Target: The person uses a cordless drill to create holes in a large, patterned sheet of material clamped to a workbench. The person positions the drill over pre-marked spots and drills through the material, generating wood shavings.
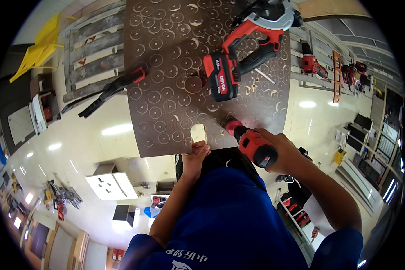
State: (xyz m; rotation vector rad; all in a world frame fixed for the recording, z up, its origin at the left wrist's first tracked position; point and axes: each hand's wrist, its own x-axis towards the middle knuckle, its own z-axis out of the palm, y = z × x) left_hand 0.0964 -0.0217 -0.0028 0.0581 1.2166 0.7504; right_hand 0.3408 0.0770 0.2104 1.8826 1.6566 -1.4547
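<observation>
Brown wood-grain board point(162, 96), its face crowded with ring-shaped cuts that each have a small centre mark, lies before us. Our right hand point(278, 148) is wrapped firmly around a red-and-black cordless drill point(255, 148), which is above the near right part of the board, tilted so that its front points away from us. At its nose is a red, round, cup-like attachment point(232, 126), down at the board's surface; we cannot tell whether it touches.

Our left hand point(194, 161) is at the near edge of the board, thumb and fingers drawn close together at the lower end of a pale, round-ended patch point(198, 131). The grip looks narrow, yet we cannot tell whether it closes on the edge or on a loose piece, nor whether the patch is an opening.

Beyond the drill, a red, black and grey circular saw point(258, 40) rests on the board with its black-and-red battery block point(222, 76) toward us. Pale wood chips point(253, 87) and a thin white stick point(265, 76) lie just beside it. At the left edge we see a long black tool with a red end point(110, 91), reaching out past the board.
</observation>
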